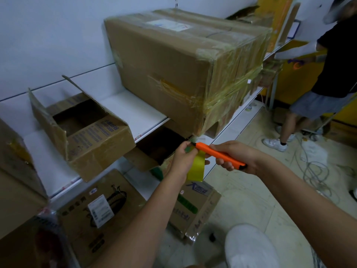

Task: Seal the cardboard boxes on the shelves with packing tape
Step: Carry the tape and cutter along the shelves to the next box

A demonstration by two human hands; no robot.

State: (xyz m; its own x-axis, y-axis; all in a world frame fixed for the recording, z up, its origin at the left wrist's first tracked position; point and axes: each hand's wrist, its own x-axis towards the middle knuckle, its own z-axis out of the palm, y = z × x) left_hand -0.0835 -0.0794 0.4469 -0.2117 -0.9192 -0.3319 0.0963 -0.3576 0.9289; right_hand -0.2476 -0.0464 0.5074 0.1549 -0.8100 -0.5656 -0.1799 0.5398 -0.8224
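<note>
White shelf (135,113) holds taped box (173,60). Below its front corner, left hand (183,159) pinches yellow tape (197,169); right hand (233,157) fingers curl round orange cutter (218,154).

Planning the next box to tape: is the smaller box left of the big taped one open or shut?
Open. The smaller box has flaps standing up and a dark gap showing between its inner flaps; no fresh tape crosses its top.
</note>
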